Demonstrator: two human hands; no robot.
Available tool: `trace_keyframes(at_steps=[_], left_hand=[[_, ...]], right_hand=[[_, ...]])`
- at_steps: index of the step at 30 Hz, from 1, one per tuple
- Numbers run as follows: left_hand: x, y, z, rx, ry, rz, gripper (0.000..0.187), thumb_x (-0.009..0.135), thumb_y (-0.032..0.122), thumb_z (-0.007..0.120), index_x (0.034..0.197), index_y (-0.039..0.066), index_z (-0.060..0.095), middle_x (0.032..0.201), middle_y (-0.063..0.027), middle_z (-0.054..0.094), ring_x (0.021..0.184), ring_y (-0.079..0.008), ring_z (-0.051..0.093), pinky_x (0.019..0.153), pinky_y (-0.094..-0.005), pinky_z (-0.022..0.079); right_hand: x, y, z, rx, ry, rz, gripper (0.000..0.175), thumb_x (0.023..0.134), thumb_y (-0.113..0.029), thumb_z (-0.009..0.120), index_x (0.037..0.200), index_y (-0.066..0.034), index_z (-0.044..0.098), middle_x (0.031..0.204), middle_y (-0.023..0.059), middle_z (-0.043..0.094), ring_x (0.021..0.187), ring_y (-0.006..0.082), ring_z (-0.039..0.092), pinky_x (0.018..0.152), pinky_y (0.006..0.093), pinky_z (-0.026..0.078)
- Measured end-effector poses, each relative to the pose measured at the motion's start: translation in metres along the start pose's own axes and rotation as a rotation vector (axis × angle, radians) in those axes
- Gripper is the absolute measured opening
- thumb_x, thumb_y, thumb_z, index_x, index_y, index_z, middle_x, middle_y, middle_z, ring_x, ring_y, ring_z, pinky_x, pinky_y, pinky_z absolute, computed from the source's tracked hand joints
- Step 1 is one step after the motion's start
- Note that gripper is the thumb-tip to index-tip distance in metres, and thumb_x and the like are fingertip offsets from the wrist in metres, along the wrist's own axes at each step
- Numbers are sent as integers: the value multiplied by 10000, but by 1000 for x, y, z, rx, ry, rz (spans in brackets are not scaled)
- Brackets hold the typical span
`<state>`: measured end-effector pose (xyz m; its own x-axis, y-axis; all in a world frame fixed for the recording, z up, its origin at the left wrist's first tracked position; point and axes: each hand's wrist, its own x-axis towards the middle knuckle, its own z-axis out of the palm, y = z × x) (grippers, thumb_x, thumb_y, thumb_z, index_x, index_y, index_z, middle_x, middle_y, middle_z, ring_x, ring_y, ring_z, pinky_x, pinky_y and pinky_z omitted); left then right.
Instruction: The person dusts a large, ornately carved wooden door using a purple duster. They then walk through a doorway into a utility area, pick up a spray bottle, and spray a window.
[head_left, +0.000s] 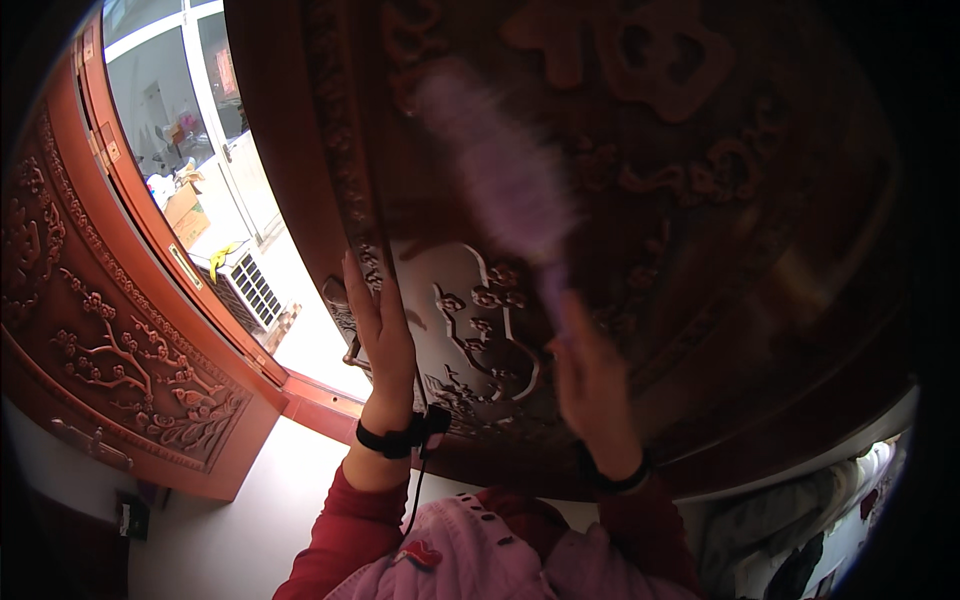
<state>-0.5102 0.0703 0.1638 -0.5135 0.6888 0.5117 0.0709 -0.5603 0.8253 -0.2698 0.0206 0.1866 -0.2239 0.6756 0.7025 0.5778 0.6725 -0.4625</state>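
A carved dark wooden door leaf with raised flower and character relief fills the view before me. My right hand grips the purple handle of a fluffy duster, whose blurred head lies over the carved panel; whether it touches the wood I cannot tell. My left hand lies flat against the door near its left edge, fingers upward, beside the metal door handle. It holds nothing. Black bands circle both wrists, and a thin cable hangs by the left one.
At left stands another carved reddish door leaf. Through the doorway are an air conditioner's outdoor unit with a yellow cloth, a cardboard box and a white-framed glass door. Piled fabric lies at lower right.
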Motion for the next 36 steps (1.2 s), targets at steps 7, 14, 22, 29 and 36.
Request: trace_keyframes(at_steps=[7,14,22,29,36], left_hand=[[5,-6,-18,52,68,49,586,1008,75,501,1546,58,270,1601,-159,248,1429,-233,310,1154,-354,250],[4,-9,-9,77,33,177,617,962,53,572,1525,49,320,1603,-191,234,1470,-306,263,1168,-416,241],[-7,-18,5,86,-59,117,643,941,24,588,1522,27,312,1589,-209,251,1473,-336,256,1176,-443,242],[-20,-30,14,106,-68,121,625,929,18,593,1507,33,357,1585,-198,282,1472,-338,264,1181,-434,223],[-26,-15,27,196,-35,214,595,955,63,594,1506,49,369,1593,-179,275,1476,-316,263,1176,-436,244]], right_hand=[[-66,41,52,-107,-653,174,535,902,-35,529,1412,-193,517,1071,206,672,863,392,664,740,468,534],[-67,65,-56,31,-368,338,431,977,-108,545,1407,-141,550,1310,131,638,886,232,685,720,365,528],[-60,36,-86,397,382,418,536,1005,-100,542,1516,-91,380,816,-29,589,625,15,478,505,176,351],[-90,49,-47,-460,-516,263,508,888,-130,665,1379,-215,569,937,135,699,770,312,673,666,408,544],[-87,60,-122,-355,-219,272,455,911,-94,654,1355,-182,607,1000,128,713,734,226,676,681,306,528]])
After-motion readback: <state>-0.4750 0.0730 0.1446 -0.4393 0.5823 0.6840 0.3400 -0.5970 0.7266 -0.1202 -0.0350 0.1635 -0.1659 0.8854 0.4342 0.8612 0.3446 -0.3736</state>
